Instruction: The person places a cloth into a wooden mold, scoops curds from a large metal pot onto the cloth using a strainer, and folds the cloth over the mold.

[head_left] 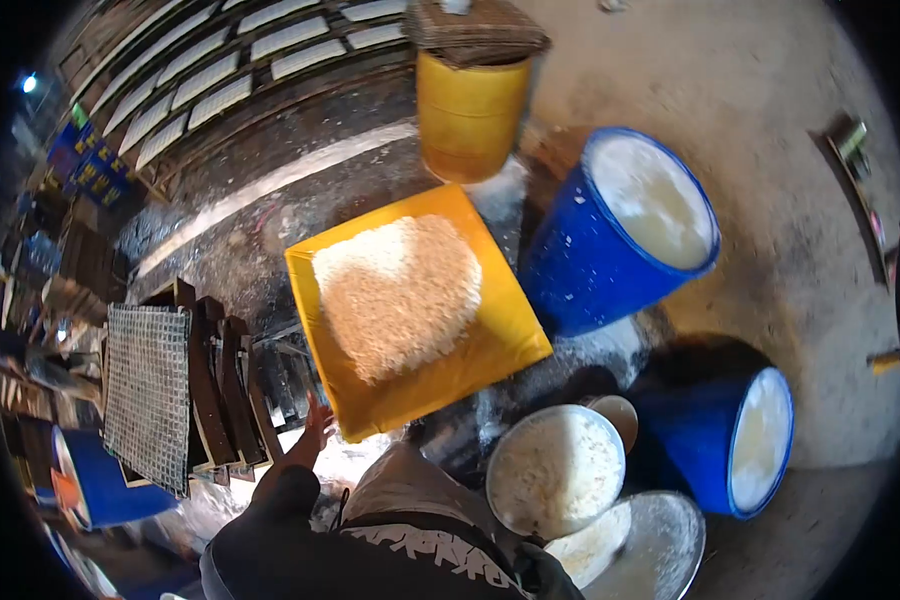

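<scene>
My left hand is at the lower left corner of a yellow square tray, with its fingers apart and nothing seen in them; whether it touches the tray's edge is hard to tell. A heap of pale, crumbly material lies in the tray, brightly lit at its upper left. My right hand is not visible; only the dark sleeve of that arm shows at the bottom, near a round basin holding whitish stuff.
Two blue barrels with pale contents are at the right. A yellow barrel stands behind the tray. Stacked mesh frames are at the left, and a metal bowl is at the bottom. Racks of white sheets fill the upper left.
</scene>
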Available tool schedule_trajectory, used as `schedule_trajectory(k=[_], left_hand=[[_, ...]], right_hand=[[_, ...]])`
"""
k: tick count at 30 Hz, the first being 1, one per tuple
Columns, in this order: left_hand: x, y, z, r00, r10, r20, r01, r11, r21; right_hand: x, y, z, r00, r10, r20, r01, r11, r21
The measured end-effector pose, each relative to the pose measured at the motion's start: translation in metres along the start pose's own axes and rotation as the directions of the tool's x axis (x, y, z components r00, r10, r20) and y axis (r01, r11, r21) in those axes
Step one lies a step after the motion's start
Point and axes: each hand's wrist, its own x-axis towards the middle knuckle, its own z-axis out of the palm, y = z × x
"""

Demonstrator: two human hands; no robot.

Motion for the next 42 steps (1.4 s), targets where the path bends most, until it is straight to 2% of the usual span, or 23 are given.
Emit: schedule_trajectory(k=[2,5,8,9,12,14,17,20,23,24,25,27,29,30,31,32,34,35,36,37,38,40,42], left_hand=[[-0.003,0.032,0.007,0.999,0.022,0.033,-0.019,0.997,-0.081],[-0.012,0.067,0.023,0.925,0.296,0.239,-0.268,0.953,-0.144],[-0.022,0.093,0.046,0.939,0.25,0.235,-0.218,0.964,-0.153],[-0.006,0.087,0.047,0.865,0.393,0.311,-0.332,0.914,-0.232],[0.01,0.081,0.045,0.888,0.327,0.323,-0.277,0.942,-0.192],[0.002,0.085,0.051,0.885,0.345,0.313,-0.293,0.934,-0.204],[0.015,0.08,0.041,0.872,0.339,0.352,-0.296,0.94,-0.171],[0.009,0.086,0.049,0.896,0.335,0.291,-0.303,0.941,-0.149],[0.012,0.087,0.043,0.884,0.315,0.345,-0.308,0.948,-0.076],[0.006,0.09,0.047,0.878,0.308,0.368,-0.309,0.949,-0.057],[-0.005,0.093,0.049,0.871,0.334,0.362,-0.352,0.936,-0.016],[0.03,0.083,0.036,0.917,0.326,0.229,-0.353,0.931,0.087],[0.075,0.074,0.007,0.767,0.595,0.239,-0.608,0.794,-0.025],[0.072,0.078,0.003,0.686,0.699,0.203,-0.714,0.7,0.001],[0.055,0.078,0.016,0.436,0.888,0.143,-0.885,0.395,0.246],[0.022,0.086,0.036,0.142,0.988,0.068,-0.841,0.084,0.535],[-0.017,0.098,0.067,0.281,0.958,-0.065,-0.525,0.21,0.825],[-0.008,0.103,0.08,0.147,0.989,-0.028,-0.342,0.078,0.937],[-0.028,0.098,0.114,0.08,0.991,0.108,-0.327,-0.076,0.942],[-0.05,0.092,0.134,0.002,0.973,0.229,-0.3,-0.218,0.929],[-0.064,0.085,0.158,-0.042,0.928,0.369,-0.385,-0.356,0.851],[-0.101,0.062,0.221,0.059,0.868,0.492,-0.547,-0.385,0.744],[-0.094,0.034,0.275,0.123,0.747,0.653,-0.981,-0.007,0.193]], right_hand=[[0.019,-0.024,0.051,0.998,-0.005,0.055,0.008,0.999,-0.054],[0.044,-0.057,0.127,0.988,-0.037,0.148,0.054,0.992,-0.113],[0.054,-0.078,0.192,0.969,-0.083,0.233,0.114,0.986,-0.123],[0.056,-0.082,0.21,0.962,-0.098,0.256,0.132,0.984,-0.118],[0.092,-0.101,0.244,0.896,-0.128,0.425,0.233,0.95,-0.206],[0.129,-0.106,0.254,0.83,-0.052,0.556,0.153,0.979,-0.137],[0.139,-0.114,0.287,0.897,-0.187,0.402,0.216,0.976,-0.027],[0.235,-0.117,0.266,0.896,-0.136,0.424,0.18,0.982,-0.065],[0.255,-0.145,0.274,0.93,-0.357,-0.09,0.345,0.93,-0.125],[0.263,-0.16,0.268,0.866,-0.421,-0.271,0.392,0.906,-0.158],[0.284,-0.175,0.248,0.683,-0.648,-0.338,0.613,0.76,-0.219],[0.311,-0.21,0.193,0.164,-0.888,-0.43,0.873,0.333,-0.355],[0.269,-0.235,0.149,-0.002,-0.853,-0.521,0.882,0.244,-0.403],[0.211,-0.237,0.132,0.116,-0.796,-0.595,0.852,0.387,-0.351],[0.179,-0.23,0.106,0.011,-0.792,-0.61,0.844,0.334,-0.419],[0.127,-0.216,0.086,0.155,-0.751,-0.642,0.914,0.357,-0.196],[0.074,-0.17,0.022,0.077,-0.67,-0.739,0.955,0.262,-0.138],[0.055,-0.142,-0.017,0.206,-0.621,-0.756,0.959,0.281,0.031],[0.039,-0.109,-0.054,0.332,-0.586,-0.739,0.94,0.275,0.204],[0.035,-0.07,-0.096,0.359,-0.574,-0.736,0.929,0.294,0.224],[0.057,-0.025,-0.145,0.407,-0.41,-0.816,0.888,0.386,0.249],[0.051,0.063,-0.205,0.635,-0.328,-0.7,0.773,0.26,0.579],[0.098,0.147,-0.264,0.744,-0.201,-0.637,0.664,0.108,0.74]])
